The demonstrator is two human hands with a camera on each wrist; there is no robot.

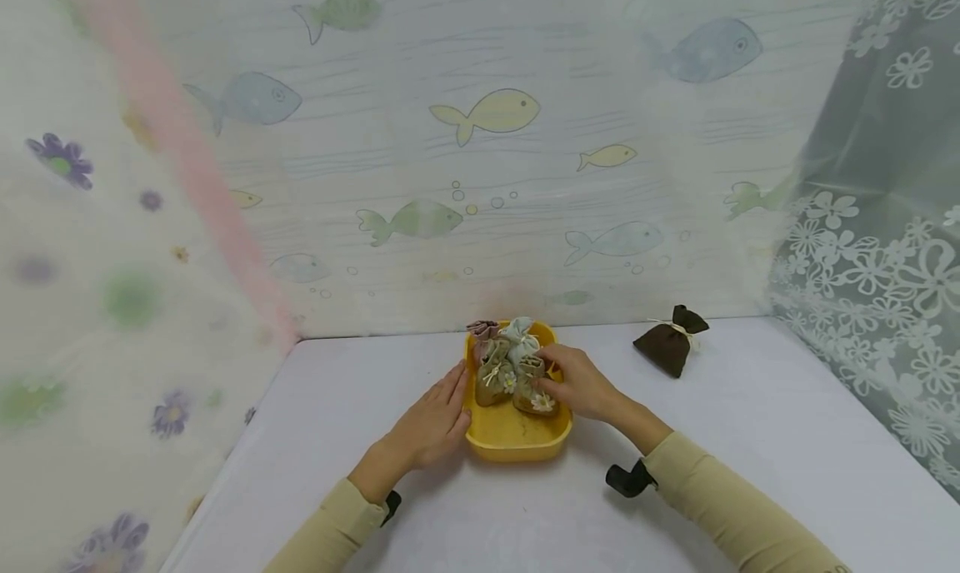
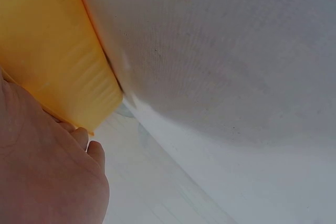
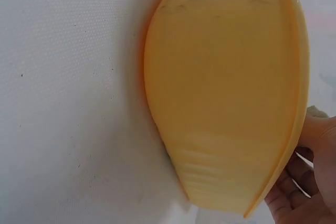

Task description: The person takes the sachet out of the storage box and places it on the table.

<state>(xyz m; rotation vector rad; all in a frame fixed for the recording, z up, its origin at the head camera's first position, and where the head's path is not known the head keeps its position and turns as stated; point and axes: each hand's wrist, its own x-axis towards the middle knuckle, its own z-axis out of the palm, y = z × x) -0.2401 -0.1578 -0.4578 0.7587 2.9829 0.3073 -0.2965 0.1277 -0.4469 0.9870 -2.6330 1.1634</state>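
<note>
A yellow plastic tub point(image 1: 516, 453) with rounded corners holds several small drawstring pouches. My left hand point(image 1: 433, 420) lies along its left side with fairly straight fingers touching the rim; the left wrist view shows those fingers point(image 2: 79, 136) at the tub's edge. Reaching over the right rim, my right hand point(image 1: 587, 383) pinches an olive-brown pouch point(image 1: 529, 396) with a white daisy on it. Left of it leans another olive-brown pouch point(image 1: 491, 383). Behind them sit a pale grey pouch point(image 1: 517, 333) and a dusty-pink pouch point(image 1: 482, 330). The tub's wall hides the pouches from both wrist views.
A dark brown pouch point(image 1: 664, 348) tied with a light cord lies on the white table point(image 1: 330, 406), right of the tub near the back edge. A fish-patterned curtain point(image 1: 480, 223) hangs behind, with flowered sheets at both sides.
</note>
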